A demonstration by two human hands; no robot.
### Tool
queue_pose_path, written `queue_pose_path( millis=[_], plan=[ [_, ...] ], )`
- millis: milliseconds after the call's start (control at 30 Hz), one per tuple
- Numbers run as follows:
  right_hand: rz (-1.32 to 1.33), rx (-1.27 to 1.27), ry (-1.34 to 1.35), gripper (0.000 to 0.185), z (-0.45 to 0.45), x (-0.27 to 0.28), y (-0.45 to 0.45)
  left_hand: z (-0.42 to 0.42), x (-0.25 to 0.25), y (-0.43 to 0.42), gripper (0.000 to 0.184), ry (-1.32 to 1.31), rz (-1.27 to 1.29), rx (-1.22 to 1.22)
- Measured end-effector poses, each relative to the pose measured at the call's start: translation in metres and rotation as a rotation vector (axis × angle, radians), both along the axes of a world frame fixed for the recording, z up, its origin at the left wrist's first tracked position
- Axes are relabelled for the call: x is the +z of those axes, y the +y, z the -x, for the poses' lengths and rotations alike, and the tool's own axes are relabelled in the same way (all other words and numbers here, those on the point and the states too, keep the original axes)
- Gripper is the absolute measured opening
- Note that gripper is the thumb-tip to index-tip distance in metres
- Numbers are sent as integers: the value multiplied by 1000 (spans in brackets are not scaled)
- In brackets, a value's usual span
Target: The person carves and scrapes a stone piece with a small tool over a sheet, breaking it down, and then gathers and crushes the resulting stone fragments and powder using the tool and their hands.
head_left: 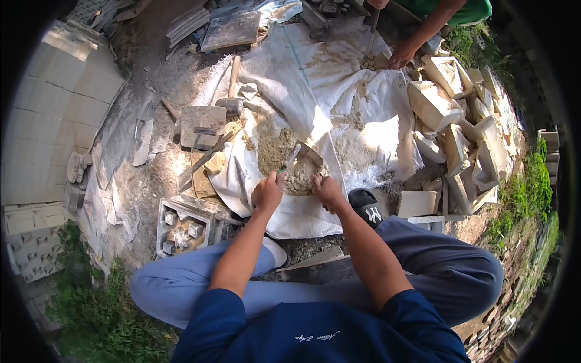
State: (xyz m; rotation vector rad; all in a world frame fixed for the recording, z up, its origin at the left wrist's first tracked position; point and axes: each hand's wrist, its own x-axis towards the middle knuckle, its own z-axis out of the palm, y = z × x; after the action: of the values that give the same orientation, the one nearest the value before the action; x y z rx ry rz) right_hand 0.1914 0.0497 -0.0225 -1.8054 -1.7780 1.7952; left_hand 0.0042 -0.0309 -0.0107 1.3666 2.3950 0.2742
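My left hand (267,192) is closed round the handle of a small trowel (292,156), whose thin end points up and right over the mix. Closed as well, my right hand (327,191) is at the lower edge of the wet sandy mix (299,180); what it holds, if anything, is hidden. A flat dark-edged plate (309,154) leans in the mix between and above my hands. Beneath the mix lies a white sheet (284,221), with drier sandy material (275,148) up and to the left.
A mallet (230,106), a square metal plate (201,126) and a mould box (184,228) lie left. Cast blocks (433,106) are piled right. A co-worker's hand (400,55) is at the sheet's far right. A shoe (365,206) is beside my right hand.
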Motion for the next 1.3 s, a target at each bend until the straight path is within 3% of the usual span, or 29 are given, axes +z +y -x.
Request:
queue_pose_path(
  millis=[67, 133, 200, 267, 300, 433, 533, 600, 667, 767, 833, 933, 1067, 1167, 1200, 1267, 1300],
  plan=[
    [-23, 2, -16, 63, -3, -1, -5, -5, -3, -5, 39, -28, -61, 48],
    [15, -22, 14, 63, -1, 3, -2, -2, -13, -3, 36, -48, -360, 33],
    [13, -6, 9, 63, -1, 3, -1, 1, -21, -6, 36, -45, -298, 37],
    [7, 5, 4, 63, -1, 1, -2, 6, -27, -5, 38, -93, 132, -70],
    [26, 4, -9, 63, 0, 3, 0, 6, -21, -2, 42, -98, 214, -83],
    [28, 1, 4, 62, -3, 1, 0, 2, -2, 3, 42, -95, 183, -20],
    [-137, 37, 26, 63, -2, -17, -2, 0, -1, 6, 37, -30, 88, 14],
    [-39, 10, -1, 63, -4, -7, -6, 2, -7, 6, 34, -88, -303, -9],
    [34, -7, -18, 63, -1, 0, -3, 3, -12, 3, 33, -40, -417, -19],
    [-25, 6, 3, 64, -1, -3, -1, 8, -31, -10, 37, -24, -364, -25],
    [13, 3, -27, 64, -1, 4, 0, 9, -28, -10, 41, -44, 46, -77],
    [79, 7, -39, 64, -1, 12, 2, 9, -10, 1, 45, -76, 117, -56],
    [-3, 5, -13, 64, -2, -1, -3, 1, 1, 4, 45, -63, 44, 50],
    [58, 18, -36, 65, -2, 10, 0, 2, -9, 3, 43, -129, -271, 70],
    [43, 6, -20, 63, -2, 7, -2, 2, -10, -1, 43, -129, -271, 73],
    [22, -4, -2, 61, -1, 4, -1, 2, -11, -9, 44, -57, 29, 26],
    [19, -7, -3, 61, -1, -2, -2, 4, -20, -11, 44, -55, 23, 26]
  ],
)
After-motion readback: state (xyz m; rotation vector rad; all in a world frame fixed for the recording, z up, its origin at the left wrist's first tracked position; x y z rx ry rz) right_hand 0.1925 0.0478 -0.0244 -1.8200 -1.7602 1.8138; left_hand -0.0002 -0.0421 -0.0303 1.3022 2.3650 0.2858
